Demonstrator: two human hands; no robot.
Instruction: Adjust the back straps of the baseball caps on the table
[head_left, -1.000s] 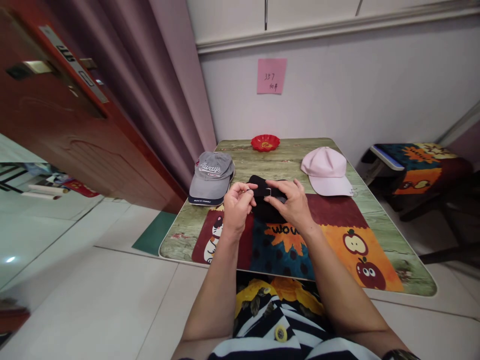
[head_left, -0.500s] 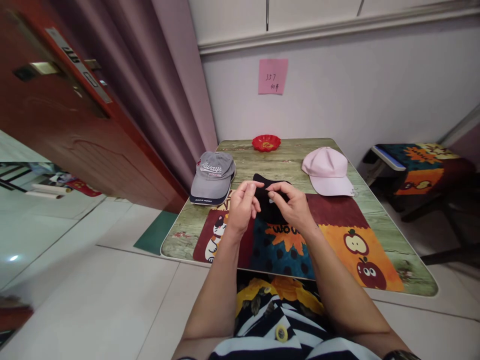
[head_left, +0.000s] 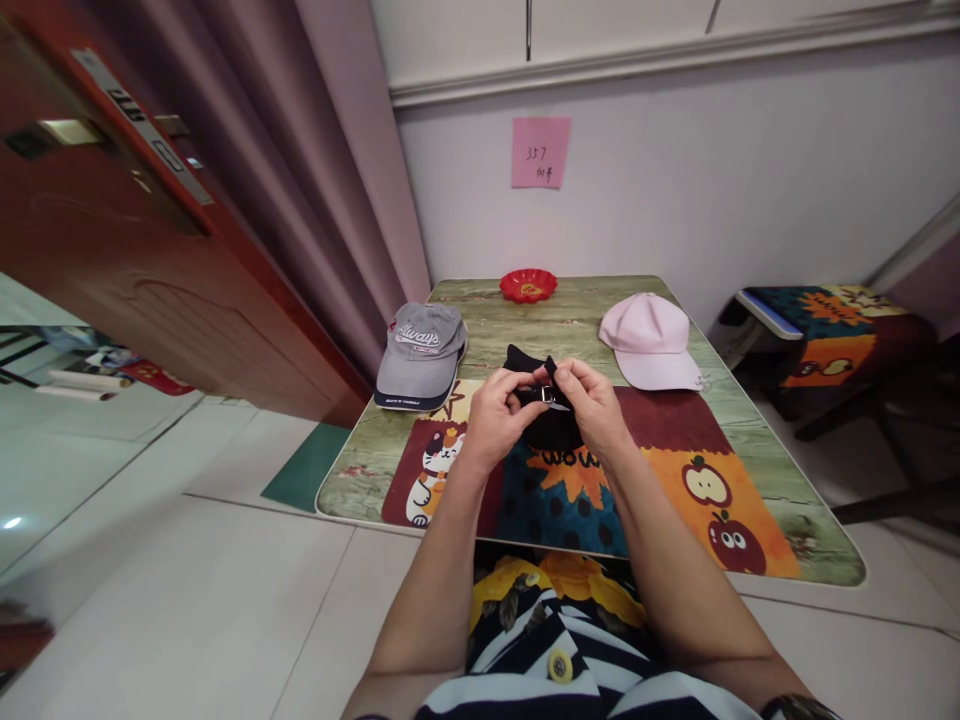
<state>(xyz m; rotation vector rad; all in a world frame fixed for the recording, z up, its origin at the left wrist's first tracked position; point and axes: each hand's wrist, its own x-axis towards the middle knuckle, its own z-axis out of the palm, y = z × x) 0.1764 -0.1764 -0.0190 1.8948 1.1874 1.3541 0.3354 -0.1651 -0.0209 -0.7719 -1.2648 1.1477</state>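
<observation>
A black cap [head_left: 553, 432] lies at the middle of the table, partly hidden behind my hands. Its black strap with a small metal buckle [head_left: 547, 394] is raised between my fingers. My left hand [head_left: 495, 418] pinches the strap on the left, close to the buckle. On the other side, my right hand [head_left: 598, 408] grips the strap's end, which sticks up between thumb and fingers. To the left sits a grey cap [head_left: 421, 350] with white lettering and a dark-edged brim. A pale pink cap [head_left: 649, 340] rests to the right.
A patterned mat [head_left: 675, 430] covers the near part of the wood-look table [head_left: 360, 455]. At the back stands a red scalloped dish [head_left: 529, 286]. A pink note [head_left: 541, 152] is stuck on the wall. A brown door [head_left: 150, 250] is at the left, and a covered stool [head_left: 832, 310] at the right.
My hands, empty-looking and slightly apart before, have closed on the black cap's strap. The strap and buckle now show between them. The view has shifted slightly.
</observation>
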